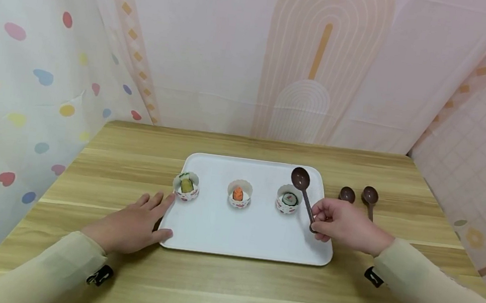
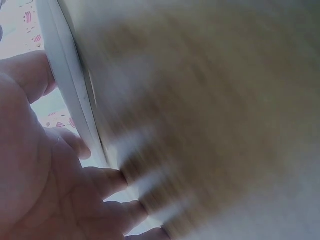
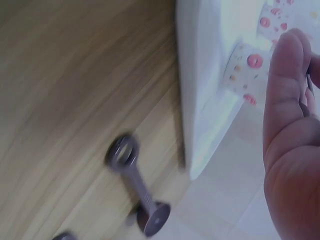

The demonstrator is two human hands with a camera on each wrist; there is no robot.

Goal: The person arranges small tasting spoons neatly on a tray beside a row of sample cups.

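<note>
My right hand pinches the handle of a dark brown measuring spoon, its bowl raised up and to the left. Just left of that spoon, a patterned paper cup on the white tray holds a round green-rimmed piece. My left hand lies with fingers extended at the tray's left edge; in the left wrist view the thumb and fingers are partly behind the rim. Its fingertips are near another paper cup with a green and yellow piece.
In the tray's middle stands a third paper cup with an orange piece. Two more brown spoons, one partly hidden by my right hand and one farther right, lie on the wooden table. Patterned curtains surround the table.
</note>
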